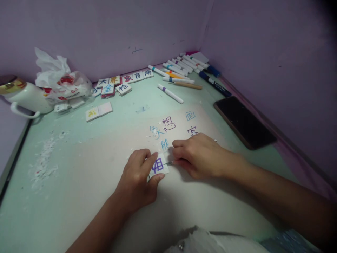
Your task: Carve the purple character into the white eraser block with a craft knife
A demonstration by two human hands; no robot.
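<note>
A small white square block point(163, 170) with a purple character lies on the table, gripped at its edges between the thumb and fingers of my left hand point(139, 175). To its right, my right hand point(197, 154) is closed in a pinch. A thin dark tip point(169, 163) pokes out from its fingertips and touches the block's right side; the rest of that tool is hidden in the hand. Just beyond the hands, a blue character point(164, 145) and a purple character point(169, 123) are written on the tabletop.
A phone point(244, 121) lies at the right. Several markers point(170, 93) are spread at the back, with lettered blocks point(107, 88) left of them. A tissue pack point(65, 88) and a tipped white mug point(31, 100) are far left. White shavings point(44, 165) litter the table's left side.
</note>
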